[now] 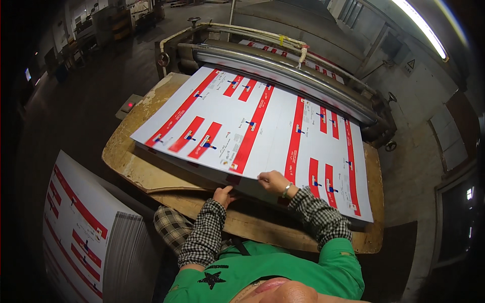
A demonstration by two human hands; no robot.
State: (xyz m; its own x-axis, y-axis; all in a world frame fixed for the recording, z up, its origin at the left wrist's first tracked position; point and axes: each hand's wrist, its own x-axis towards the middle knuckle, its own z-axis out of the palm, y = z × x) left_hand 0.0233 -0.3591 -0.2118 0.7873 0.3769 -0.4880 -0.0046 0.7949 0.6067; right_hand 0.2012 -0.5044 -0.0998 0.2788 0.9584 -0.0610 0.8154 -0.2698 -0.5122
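A large white printed sheet (273,134) with red bands and small blue figures slopes from the rollers (283,73) to the front of the worn wooden table (126,136). My right hand (273,182) is closed on the middle of its near edge, thumb on top. Just left of it and lower, my left hand (224,196) is curled at the table's front, below the sheet's edge. What its fingers hold, if anything, is hidden. The sheet's near edge is raised, with a dark gap beneath. Its far edge meets the rollers.
A tall stack of similar printed sheets (76,217) stands at my lower left. Handwheels (163,59) and a pipe rail (217,25) flank the roller machine. Left of the table is a box with a red light (130,105). A wall (419,96) rises at right.
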